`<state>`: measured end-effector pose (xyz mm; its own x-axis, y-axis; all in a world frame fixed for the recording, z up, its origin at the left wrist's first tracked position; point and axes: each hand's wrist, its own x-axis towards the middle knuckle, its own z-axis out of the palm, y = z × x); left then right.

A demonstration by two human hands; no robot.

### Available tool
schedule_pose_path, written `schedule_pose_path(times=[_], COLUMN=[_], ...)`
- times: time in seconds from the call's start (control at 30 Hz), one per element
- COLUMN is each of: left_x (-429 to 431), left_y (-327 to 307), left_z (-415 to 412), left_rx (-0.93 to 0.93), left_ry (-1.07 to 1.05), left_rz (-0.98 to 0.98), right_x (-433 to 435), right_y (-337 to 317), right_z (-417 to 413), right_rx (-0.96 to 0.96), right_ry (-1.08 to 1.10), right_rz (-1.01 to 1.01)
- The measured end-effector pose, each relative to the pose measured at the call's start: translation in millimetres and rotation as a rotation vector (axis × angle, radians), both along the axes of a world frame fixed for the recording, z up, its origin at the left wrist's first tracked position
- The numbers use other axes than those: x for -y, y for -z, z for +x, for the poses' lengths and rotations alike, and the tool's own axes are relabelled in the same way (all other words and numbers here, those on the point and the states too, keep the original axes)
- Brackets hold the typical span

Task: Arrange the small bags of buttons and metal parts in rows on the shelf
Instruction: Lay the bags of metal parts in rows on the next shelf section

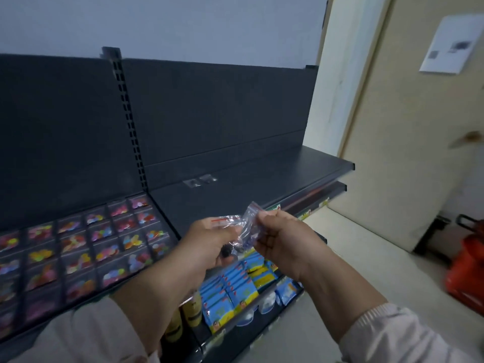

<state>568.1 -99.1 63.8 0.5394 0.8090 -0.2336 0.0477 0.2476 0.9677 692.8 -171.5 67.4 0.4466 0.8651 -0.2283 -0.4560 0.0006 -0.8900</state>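
My left hand [209, 241] grips a bunch of small clear zip bags [226, 220] with dark metal parts showing at its palm. My right hand [281, 238] pinches one clear bag [248, 218] by its top, close against the left hand's bunch. Both hands hover in front of the dark shelf [235, 195], whose right section is mostly bare. Two small bags of metal parts [200, 180] lie side by side at the back of that section. On the left section, several bags of coloured buttons [86, 244] lie in neat rows.
Below the top shelf, lower shelves hold blue packets [233, 292] and yellow-capped bottles [192, 310]. A slotted upright post [128, 121] splits the two shelf sections. To the right are a beige door [408, 127] and a red object [468, 273] on the floor.
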Motion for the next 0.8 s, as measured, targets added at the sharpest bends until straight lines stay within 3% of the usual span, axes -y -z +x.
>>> schedule_pose_path(times=[0.23,0.5,0.8], left_x=[-68.4,-166.6,-230.3], left_y=[5.1,6.7,29.6], left_z=[63.0,106.4,129.7], left_rx=[0.002,-0.013,-0.172], left_ry=[0.068,0.004,-0.225], left_rz=[0.024,-0.097,0.121], right_x=[-65.9,-156.6,-230.5], right_y=[2.9,2.4,26.8], right_z=[56.8,117.0,179.6], right_rx=[0.055,0.196,0.440], right_ry=[0.080,0.085,-0.007], right_rz=[-0.033,-0.124,-0.210])
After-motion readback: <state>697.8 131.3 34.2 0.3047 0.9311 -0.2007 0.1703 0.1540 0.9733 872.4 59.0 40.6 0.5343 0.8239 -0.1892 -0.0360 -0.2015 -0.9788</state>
